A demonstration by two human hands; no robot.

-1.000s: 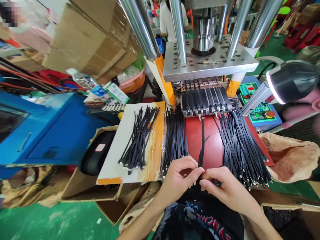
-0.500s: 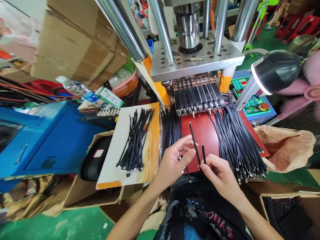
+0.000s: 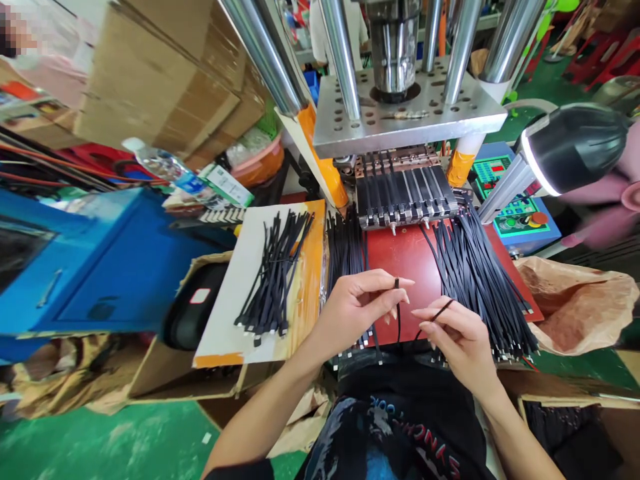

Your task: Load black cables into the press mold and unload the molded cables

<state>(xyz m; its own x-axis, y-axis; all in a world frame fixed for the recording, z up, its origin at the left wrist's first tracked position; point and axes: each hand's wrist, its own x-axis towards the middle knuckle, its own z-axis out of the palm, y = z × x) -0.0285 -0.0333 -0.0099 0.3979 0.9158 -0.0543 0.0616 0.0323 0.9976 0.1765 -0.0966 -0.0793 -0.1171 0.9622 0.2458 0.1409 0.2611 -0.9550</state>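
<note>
My left hand pinches a thin flat black cable between thumb and fingers, with the strip hanging down over the red board. Opposite it, my right hand pinches a black cable end, held at a slant. Both strips run down toward my lap; I cannot tell whether they are one looped cable. Left of my hands lies a bunch of black cables, partly hidden by my left hand. A larger heap of cables with metal-tipped ends spreads out beside my right hand.
Ahead is a press with a metal plate above a mold block holding several cables. A tied cable bundle lies on a white board. At right are a lamp, control box and brown paper bag.
My left hand has closed on a cable strip that stood up from my right hand. The hands now hold separate strips, and my right hand has moved slightly right. The view has shifted slightly.
</note>
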